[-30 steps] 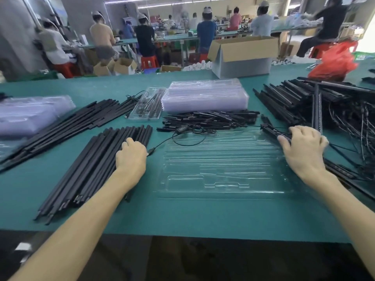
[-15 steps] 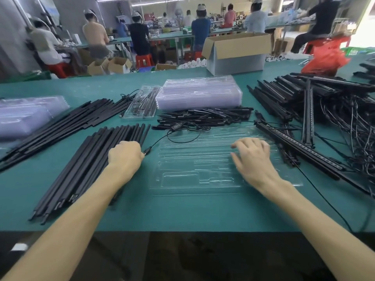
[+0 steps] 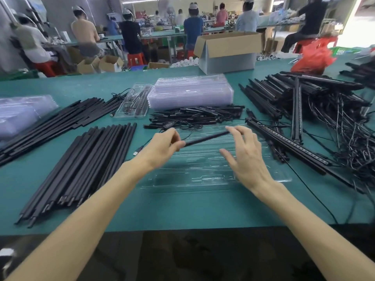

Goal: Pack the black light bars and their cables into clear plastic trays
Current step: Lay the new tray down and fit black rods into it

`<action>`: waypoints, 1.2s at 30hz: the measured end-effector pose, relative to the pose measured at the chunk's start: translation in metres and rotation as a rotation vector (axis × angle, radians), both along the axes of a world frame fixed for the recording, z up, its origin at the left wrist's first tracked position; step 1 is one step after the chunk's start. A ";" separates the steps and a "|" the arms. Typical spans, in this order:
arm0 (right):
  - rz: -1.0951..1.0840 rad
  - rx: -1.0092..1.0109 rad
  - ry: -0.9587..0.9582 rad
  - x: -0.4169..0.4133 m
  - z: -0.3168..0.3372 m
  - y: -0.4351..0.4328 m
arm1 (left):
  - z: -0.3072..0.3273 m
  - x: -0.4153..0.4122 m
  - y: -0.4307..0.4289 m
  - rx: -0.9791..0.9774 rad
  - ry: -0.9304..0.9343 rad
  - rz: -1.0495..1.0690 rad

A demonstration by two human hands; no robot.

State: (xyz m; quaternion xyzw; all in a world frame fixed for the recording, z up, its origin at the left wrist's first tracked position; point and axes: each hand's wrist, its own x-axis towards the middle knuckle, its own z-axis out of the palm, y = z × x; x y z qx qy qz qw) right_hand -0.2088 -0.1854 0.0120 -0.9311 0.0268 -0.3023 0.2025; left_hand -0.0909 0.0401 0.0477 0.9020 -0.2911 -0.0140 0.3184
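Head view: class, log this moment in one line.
left hand: grips black light bar | right hand: open, fingertip touches bar's other end | clear tray: under bar

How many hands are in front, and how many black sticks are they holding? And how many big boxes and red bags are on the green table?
Hands: 2, the left hand and the right hand
Held black bar: 1
Open cardboard box: 1
Red bag: 1
Total: 5

Over the clear tray (image 3: 192, 176) on the green table (image 3: 182, 207), the left hand (image 3: 164, 146) pinches one end of a black light bar (image 3: 205, 138). The right hand (image 3: 247, 159), fingers spread, touches the bar's other end. Pile of loose bars (image 3: 85, 159) to the left, heap of cabled bars (image 3: 324, 118) to the right, stack of trays (image 3: 190, 94) behind.
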 end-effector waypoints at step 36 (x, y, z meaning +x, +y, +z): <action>-0.031 0.111 0.140 0.005 -0.019 -0.021 | -0.051 -0.008 -0.018 -0.110 -0.061 -0.050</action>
